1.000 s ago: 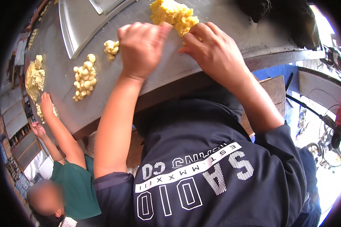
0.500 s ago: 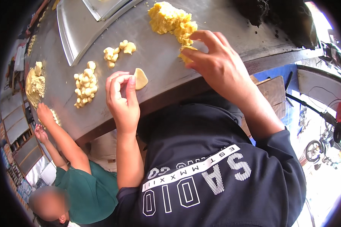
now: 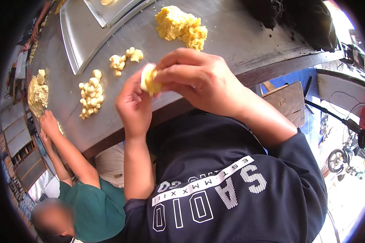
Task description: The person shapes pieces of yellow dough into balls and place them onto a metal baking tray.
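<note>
The table [image 3: 231,34] bears a metal tray [image 3: 78,36] toward its far left. Near the front edge, the right hand [image 3: 205,77], fingertips pinched on yellow filling [image 3: 153,84], meets the left hand [image 3: 134,99], whose fingers and thumb grip a pale disc [image 3: 145,78]. The mound [image 3: 178,25] lies beyond the hands; dough balls [image 3: 91,94] lie to their left. The disc appears tilted, filling against its face. Step in hand, as judged: applying filling to disc. The next move calls for steady disc support and clean release by the right fingertips

Blue wall [image 3: 311,117], wooden panel [image 3: 287,101] at right; motorbike [image 3: 346,158] beyond (glaring daylight [image 3: 342,206]).
</note>
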`<control>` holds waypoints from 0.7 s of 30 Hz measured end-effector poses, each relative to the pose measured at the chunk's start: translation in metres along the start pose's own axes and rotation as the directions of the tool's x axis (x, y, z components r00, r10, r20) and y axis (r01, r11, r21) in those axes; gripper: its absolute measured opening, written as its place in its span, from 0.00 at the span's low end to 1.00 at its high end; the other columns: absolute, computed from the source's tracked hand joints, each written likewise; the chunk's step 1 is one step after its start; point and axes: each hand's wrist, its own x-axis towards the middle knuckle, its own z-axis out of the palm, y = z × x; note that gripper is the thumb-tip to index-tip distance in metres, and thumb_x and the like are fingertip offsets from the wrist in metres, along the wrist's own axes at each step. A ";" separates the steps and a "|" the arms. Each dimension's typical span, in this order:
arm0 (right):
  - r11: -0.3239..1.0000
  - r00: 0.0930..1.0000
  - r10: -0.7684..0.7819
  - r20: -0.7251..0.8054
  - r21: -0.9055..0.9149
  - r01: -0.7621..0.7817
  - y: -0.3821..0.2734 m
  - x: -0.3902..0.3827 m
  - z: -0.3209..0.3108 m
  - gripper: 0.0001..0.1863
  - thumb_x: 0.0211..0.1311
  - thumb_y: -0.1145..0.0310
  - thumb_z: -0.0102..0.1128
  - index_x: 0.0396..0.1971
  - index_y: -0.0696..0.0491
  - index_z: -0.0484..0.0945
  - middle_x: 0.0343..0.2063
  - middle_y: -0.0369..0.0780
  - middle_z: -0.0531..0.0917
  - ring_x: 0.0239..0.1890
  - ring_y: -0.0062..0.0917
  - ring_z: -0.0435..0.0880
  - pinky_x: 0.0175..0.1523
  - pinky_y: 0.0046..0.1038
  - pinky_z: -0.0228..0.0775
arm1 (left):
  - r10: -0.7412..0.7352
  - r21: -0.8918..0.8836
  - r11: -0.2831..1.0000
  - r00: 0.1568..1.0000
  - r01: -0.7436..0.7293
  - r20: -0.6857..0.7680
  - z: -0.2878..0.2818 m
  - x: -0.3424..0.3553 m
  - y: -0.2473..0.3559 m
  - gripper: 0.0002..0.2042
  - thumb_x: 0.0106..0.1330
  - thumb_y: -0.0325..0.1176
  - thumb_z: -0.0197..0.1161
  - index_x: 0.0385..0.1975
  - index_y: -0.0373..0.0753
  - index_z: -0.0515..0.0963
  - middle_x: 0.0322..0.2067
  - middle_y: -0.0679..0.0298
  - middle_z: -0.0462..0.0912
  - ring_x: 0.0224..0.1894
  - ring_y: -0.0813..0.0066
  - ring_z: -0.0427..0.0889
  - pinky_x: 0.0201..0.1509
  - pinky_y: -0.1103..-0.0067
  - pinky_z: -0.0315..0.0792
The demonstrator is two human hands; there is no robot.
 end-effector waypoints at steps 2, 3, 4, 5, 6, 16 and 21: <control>0.993 0.984 0.067 0.165 0.081 -0.081 0.000 0.000 0.000 0.12 0.64 0.73 0.79 0.47 0.53 0.91 0.48 0.42 0.90 0.46 0.43 0.94 0.51 0.42 0.89 | 0.237 0.506 0.811 0.955 -0.295 0.177 -0.004 0.010 0.002 0.13 0.67 0.25 0.83 0.49 0.34 0.91 0.45 0.62 0.92 0.41 0.71 0.91 0.44 0.73 0.84; 0.993 0.984 0.069 0.165 0.083 -0.083 0.001 -0.001 -0.001 0.12 0.64 0.73 0.79 0.47 0.53 0.91 0.48 0.42 0.90 0.46 0.43 0.94 0.51 0.42 0.89 | 0.234 0.507 0.811 0.956 -0.293 0.177 -0.001 0.011 0.004 0.13 0.67 0.25 0.83 0.49 0.34 0.91 0.45 0.62 0.92 0.41 0.71 0.91 0.44 0.73 0.84; 0.992 0.974 0.104 0.201 0.050 -0.116 0.003 -0.003 -0.002 0.12 0.64 0.74 0.79 0.47 0.53 0.91 0.47 0.42 0.90 0.46 0.44 0.94 0.52 0.42 0.89 | 0.241 0.595 0.748 0.956 -0.294 0.169 0.008 0.013 0.009 0.14 0.60 0.27 0.87 0.43 0.35 0.90 0.41 0.62 0.89 0.39 0.69 0.90 0.42 0.72 0.83; 0.989 0.962 0.139 0.235 0.016 -0.147 0.004 -0.004 -0.003 0.13 0.63 0.74 0.79 0.47 0.53 0.92 0.47 0.42 0.91 0.45 0.45 0.94 0.52 0.41 0.89 | 0.249 0.677 0.676 0.955 -0.291 0.162 0.014 0.013 0.012 0.15 0.52 0.28 0.90 0.36 0.36 0.89 0.37 0.62 0.86 0.36 0.67 0.89 0.40 0.70 0.82; 0.989 0.961 0.141 0.237 0.014 -0.149 0.004 -0.007 0.000 0.13 0.63 0.74 0.79 0.47 0.53 0.92 0.47 0.42 0.91 0.45 0.45 0.94 0.52 0.41 0.89 | 0.248 0.675 0.679 0.955 -0.290 0.160 0.016 0.013 0.010 0.15 0.52 0.28 0.90 0.36 0.36 0.89 0.37 0.62 0.86 0.36 0.67 0.89 0.40 0.70 0.82; 0.983 0.946 -0.080 0.315 -0.130 0.127 0.000 -0.008 0.004 0.12 0.60 0.75 0.74 0.45 0.52 0.91 0.46 0.40 0.87 0.52 0.41 0.89 0.54 0.38 0.88 | 0.250 0.728 0.570 0.925 -0.380 0.287 0.015 0.022 0.019 0.28 0.45 0.40 0.95 0.40 0.38 0.83 0.35 0.56 0.86 0.37 0.47 0.89 0.39 0.61 0.81; 0.993 0.977 0.120 0.177 -0.013 -0.119 0.000 0.002 0.008 0.27 0.52 0.76 0.85 0.55 0.51 0.91 0.53 0.42 0.87 0.55 0.42 0.90 0.59 0.41 0.87 | 0.048 0.498 0.832 0.926 -0.244 0.374 0.003 0.008 0.019 0.33 0.41 0.46 0.98 0.40 0.37 0.82 0.31 0.59 0.86 0.33 0.53 0.90 0.39 0.64 0.83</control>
